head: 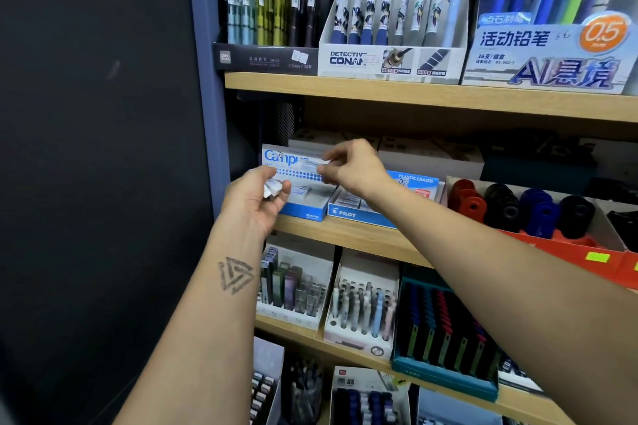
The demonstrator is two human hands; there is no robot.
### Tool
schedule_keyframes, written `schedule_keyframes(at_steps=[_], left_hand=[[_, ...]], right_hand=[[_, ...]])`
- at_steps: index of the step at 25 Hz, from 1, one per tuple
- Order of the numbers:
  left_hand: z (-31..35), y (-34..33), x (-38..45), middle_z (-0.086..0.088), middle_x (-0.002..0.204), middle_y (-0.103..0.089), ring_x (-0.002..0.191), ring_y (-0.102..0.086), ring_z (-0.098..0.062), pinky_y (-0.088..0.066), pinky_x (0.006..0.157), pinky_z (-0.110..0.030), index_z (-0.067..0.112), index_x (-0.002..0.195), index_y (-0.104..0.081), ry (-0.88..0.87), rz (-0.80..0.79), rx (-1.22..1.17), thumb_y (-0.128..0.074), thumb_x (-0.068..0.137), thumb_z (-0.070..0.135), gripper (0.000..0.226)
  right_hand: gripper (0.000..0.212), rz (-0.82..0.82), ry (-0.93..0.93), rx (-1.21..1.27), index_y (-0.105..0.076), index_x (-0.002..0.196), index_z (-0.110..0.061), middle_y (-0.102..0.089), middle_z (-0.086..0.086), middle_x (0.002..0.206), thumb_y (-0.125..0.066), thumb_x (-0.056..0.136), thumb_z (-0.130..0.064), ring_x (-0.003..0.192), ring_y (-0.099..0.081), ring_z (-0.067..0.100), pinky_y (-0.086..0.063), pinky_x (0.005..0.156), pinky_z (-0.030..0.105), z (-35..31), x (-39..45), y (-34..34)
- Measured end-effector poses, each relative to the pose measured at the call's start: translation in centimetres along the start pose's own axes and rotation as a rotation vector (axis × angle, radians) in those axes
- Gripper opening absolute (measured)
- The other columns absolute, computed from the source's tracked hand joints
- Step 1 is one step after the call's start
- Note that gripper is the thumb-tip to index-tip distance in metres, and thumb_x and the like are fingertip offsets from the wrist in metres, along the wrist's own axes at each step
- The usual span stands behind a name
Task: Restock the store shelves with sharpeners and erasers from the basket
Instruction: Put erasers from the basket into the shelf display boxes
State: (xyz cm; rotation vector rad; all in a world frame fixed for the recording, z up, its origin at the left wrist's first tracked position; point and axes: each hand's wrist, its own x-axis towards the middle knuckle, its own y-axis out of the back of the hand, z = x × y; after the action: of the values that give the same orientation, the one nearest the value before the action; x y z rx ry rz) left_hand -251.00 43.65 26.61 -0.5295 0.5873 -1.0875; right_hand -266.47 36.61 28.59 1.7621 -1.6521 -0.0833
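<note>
Holding a few small wrapped erasers (count unclear, at least two) in curled fingers, left hand sits before the Campus eraser box on the middle shelf. Right hand pinches one eraser between thumb and forefinger above that box. Further right: one Pilot eraser box, then one tray of sharpeners, red, black, blue.
</note>
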Motion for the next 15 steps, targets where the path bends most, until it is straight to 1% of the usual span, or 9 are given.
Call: schedule_keyframes(at_steps=[2,3,4,7,9,10,12,13,15], left_hand=[[1.1,1.2,0.4,-0.02,0.104,-0.057,0.09,-0.062,-0.03,-0.061,0.06,-0.03,-0.003,0.105,-0.059,-0.003,0.043,-0.045,-0.059,0.09,-0.002,0.014],[1.5,1.7,0.5,-0.02,0.103,-0.055,0.091,-0.062,-0.031,-0.062,0.063,-0.033,-0.003,0.106,-0.059,-0.004,0.056,-0.051,-0.057,0.09,-0.001,0.016],[1.9,2.2,0.6,-0.02,0.103,-0.054,0.092,-0.062,-0.033,-0.062,0.065,-0.036,-0.003,0.106,-0.059,-0.008,0.061,-0.049,-0.056,0.091,-0.001,0.016],[2.6,3.0,0.6,-0.02,0.104,-0.05,0.094,-0.061,-0.036,-0.062,0.06,-0.038,-0.004,0.103,-0.058,-0.028,0.072,-0.04,-0.054,0.092,-0.006,0.011],[2.7,3.2,0.4,-0.018,0.102,-0.049,0.093,-0.06,-0.037,-0.063,0.064,-0.04,-0.005,0.107,-0.058,-0.04,0.074,-0.045,-0.056,0.092,-0.008,0.016],[2.7,3.3,0.3,-0.017,0.102,-0.049,0.093,-0.061,-0.038,-0.063,0.066,-0.041,-0.005,0.108,-0.058,-0.042,0.067,-0.043,-0.057,0.092,-0.009,0.016],[2.5,3.2,0.1,-0.018,0.103,-0.051,0.095,-0.062,-0.039,-0.063,0.066,-0.042,-0.007,0.104,-0.059,-0.035,0.029,-0.032,-0.059,0.091,-0.011,0.013],[2.4,3.1,0.0,-0.018,0.102,-0.053,0.097,-0.062,-0.039,-0.063,0.065,-0.043,-0.007,0.101,-0.06,-0.025,0.011,-0.022,-0.06,0.091,-0.011,0.011],[2.2,2.9,-0.3,-0.019,0.101,-0.056,0.097,-0.062,-0.039,-0.062,0.071,-0.045,-0.006,0.097,-0.059,0.005,-0.02,0.0,-0.059,0.091,-0.011,0.008]], right_hand=[[0.01,0.091,-0.011,-0.165,-0.073,0.085,-0.015,-0.072,0.003,0.08,-0.08,0.083,-0.023,0.08,-0.07,0.018,-0.057,0.079,0.034,0.3,0.8,-0.6],[0.012,0.1,-0.025,-0.208,-0.072,0.079,-0.017,-0.072,0.001,0.081,-0.08,0.083,-0.025,0.082,-0.068,0.018,-0.055,0.076,0.031,0.5,1.0,-0.9],[0.013,0.077,-0.045,-0.212,-0.072,0.077,-0.017,-0.072,0.002,0.082,-0.08,0.083,-0.025,0.083,-0.067,0.018,-0.053,0.074,0.03,0.6,1.1,-1.1],[0.012,-0.07,-0.041,-0.271,-0.075,0.082,-0.012,-0.072,0.003,0.082,-0.081,0.083,-0.022,0.079,-0.065,0.016,-0.051,0.071,0.029,0.4,0.9,-2.2],[0.013,-0.148,-0.013,-0.34,-0.077,0.081,-0.01,-0.074,0.003,0.081,-0.082,0.08,-0.022,0.078,-0.066,0.015,-0.053,0.072,0.028,-0.1,0.8,-3.1],[0.013,-0.166,0.0,-0.375,-0.077,0.08,-0.01,-0.074,0.003,0.081,-0.083,0.079,-0.021,0.079,-0.068,0.015,-0.054,0.073,0.028,-0.2,0.9,-3.6],[0.011,-0.167,0.027,-0.451,-0.075,0.075,-0.012,-0.074,0.003,0.082,-0.082,0.077,-0.021,0.082,-0.068,0.016,-0.054,0.074,0.027,-0.4,1.2,-4.5],[0.012,-0.153,0.039,-0.483,-0.073,0.073,-0.014,-0.073,0.004,0.084,-0.082,0.077,-0.021,0.084,-0.068,0.017,-0.053,0.075,0.027,-0.4,1.3,-4.9],[0.013,-0.123,0.059,-0.53,-0.07,0.073,-0.015,-0.072,0.008,0.089,-0.081,0.078,-0.02,0.088,-0.067,0.02,-0.054,0.078,0.03,-0.3,1.4,-5.8]])
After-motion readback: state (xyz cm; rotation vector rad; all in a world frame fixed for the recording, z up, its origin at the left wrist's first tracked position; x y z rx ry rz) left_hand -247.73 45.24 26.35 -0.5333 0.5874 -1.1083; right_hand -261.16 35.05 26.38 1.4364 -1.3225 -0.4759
